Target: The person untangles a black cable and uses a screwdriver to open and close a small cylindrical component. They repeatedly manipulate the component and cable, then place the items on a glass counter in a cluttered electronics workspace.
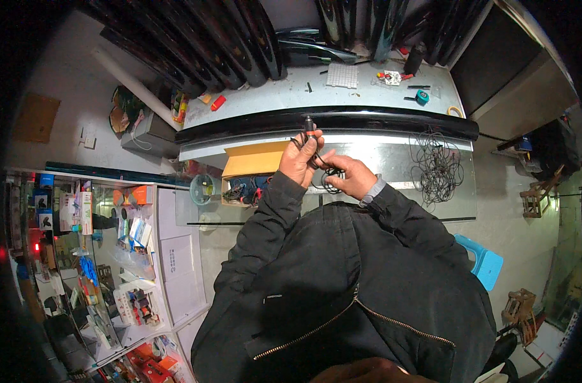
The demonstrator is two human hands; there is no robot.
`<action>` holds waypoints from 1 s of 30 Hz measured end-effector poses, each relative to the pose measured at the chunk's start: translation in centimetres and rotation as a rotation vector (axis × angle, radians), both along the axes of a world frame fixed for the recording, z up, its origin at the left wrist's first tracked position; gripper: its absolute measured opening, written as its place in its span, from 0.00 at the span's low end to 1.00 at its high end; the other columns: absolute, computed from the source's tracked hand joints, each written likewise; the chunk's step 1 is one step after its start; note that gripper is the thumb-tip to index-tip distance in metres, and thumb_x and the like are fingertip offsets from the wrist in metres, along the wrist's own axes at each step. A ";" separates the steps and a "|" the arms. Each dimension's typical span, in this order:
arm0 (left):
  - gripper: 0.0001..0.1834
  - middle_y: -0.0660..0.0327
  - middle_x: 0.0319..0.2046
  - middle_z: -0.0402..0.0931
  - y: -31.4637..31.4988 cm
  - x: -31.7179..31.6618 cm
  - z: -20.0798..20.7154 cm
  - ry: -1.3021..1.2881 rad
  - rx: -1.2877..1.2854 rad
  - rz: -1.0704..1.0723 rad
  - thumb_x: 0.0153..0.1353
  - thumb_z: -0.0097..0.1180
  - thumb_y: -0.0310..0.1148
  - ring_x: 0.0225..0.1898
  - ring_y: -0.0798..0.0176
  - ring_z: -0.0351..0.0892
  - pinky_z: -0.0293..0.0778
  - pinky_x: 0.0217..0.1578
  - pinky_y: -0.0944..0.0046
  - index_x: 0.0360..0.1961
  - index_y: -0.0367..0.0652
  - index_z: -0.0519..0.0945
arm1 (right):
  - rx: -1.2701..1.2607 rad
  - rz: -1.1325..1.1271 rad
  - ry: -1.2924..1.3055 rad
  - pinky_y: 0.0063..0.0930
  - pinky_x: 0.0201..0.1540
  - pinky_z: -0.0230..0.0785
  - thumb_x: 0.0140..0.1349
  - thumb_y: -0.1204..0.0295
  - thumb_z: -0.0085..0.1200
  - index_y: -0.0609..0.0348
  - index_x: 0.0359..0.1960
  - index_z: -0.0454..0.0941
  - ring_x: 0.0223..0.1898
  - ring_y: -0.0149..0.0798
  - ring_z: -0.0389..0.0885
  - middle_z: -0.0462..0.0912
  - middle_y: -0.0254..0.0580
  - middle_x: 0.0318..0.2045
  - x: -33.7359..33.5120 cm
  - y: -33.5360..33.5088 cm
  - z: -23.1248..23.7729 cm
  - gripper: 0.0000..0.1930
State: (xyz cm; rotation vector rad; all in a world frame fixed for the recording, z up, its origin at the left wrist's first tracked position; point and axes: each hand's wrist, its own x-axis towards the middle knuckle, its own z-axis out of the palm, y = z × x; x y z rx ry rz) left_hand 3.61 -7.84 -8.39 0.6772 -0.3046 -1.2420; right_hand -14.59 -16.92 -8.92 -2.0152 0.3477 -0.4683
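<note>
My left hand (296, 161) is closed round a car lighter plug (309, 123), black with a reddish band, its tip pointing away from me. The plug's thin black cable (332, 181) runs in loops between both hands. My right hand (356, 177), a watch on its wrist, pinches that cable just right of the left hand. Left of the hands, an open cardboard box (255, 156) holds a jumble of dark cables. A loose tangle of black wire (435, 169) lies to the right on the glass counter (393, 167).
Beyond my hands a long black roll (240, 127) lies across the counter. Several black rolls (217, 45) lean at the back. A teal tape measure (421, 97) is at the far right, a clear bin (202, 189) at left, a blue stool (485, 263) by my right side.
</note>
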 end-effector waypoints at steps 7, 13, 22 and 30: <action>0.27 0.65 0.49 0.81 0.4 1.0 2.7 0.060 -0.136 0.017 0.73 0.62 0.27 0.49 0.68 0.84 0.83 0.62 0.42 0.70 0.41 0.69 | 0.006 -0.026 0.087 0.44 0.63 0.74 0.61 0.71 0.70 0.50 0.61 0.80 0.59 0.52 0.81 0.84 0.45 0.58 -0.3 0.2 -1.4 0.25; 0.21 0.68 0.51 0.78 1.4 2.6 4.6 0.094 -0.138 0.048 0.77 0.58 0.30 0.45 0.73 0.78 0.77 0.37 0.74 0.68 0.43 0.73 | -0.129 -0.142 -0.084 0.34 0.45 0.81 0.67 0.69 0.68 0.59 0.58 0.82 0.43 0.42 0.88 0.87 0.47 0.47 -0.8 -0.3 -1.6 0.19; 0.19 0.68 0.50 0.74 2.7 5.7 6.3 0.135 -0.280 0.059 0.81 0.52 0.33 0.39 0.75 0.70 0.68 0.27 0.80 0.69 0.44 0.72 | -0.439 -0.192 0.011 0.43 0.45 0.81 0.67 0.60 0.66 0.54 0.47 0.84 0.45 0.52 0.88 0.89 0.44 0.42 -3.6 -2.3 -2.1 0.14; 0.19 0.69 0.48 0.73 3.4 7.3 7.3 0.101 -0.303 0.090 0.81 0.51 0.34 0.37 0.76 0.66 0.65 0.26 0.80 0.68 0.42 0.72 | -0.255 -0.101 -0.004 0.43 0.50 0.79 0.73 0.54 0.56 0.59 0.46 0.86 0.46 0.55 0.87 0.89 0.50 0.42 -5.7 -3.8 -1.7 0.19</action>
